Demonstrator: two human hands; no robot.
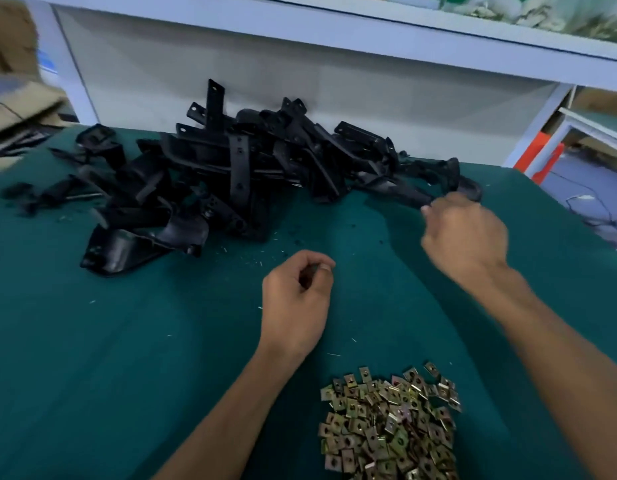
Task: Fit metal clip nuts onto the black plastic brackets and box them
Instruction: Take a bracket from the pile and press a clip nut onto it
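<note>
A wide table with a dark green cloth top [92,375] fills most of the view. It gives the person a soft, flat place to work.

At the back of the table lies a big messy heap of black plastic brackets [231,161]. They are dumped close to the white back wall [300,81], likely so the front stays free for the hands.

Near the front edge sits a smaller pile of little square gold-coloured metal clip nuts [386,420]. It is right between the two arms, so either hand can grab one fast.

The right hand [464,233] reaches out to the right end of the bracket heap. Its fingers curl down by one loose curved black bracket [466,185], probably to pull it closer. The hand is blurry, so I cannot tell if it has hold of the bracket.

The left hand [296,299] waits in the middle of the cloth. Its fingers are curled and its thumb meets the fingertips, as if pinching something tiny, maybe a clip nut. I cannot see what is inside.

No finished bracket shows, and the box cannot be picked out.
</note>
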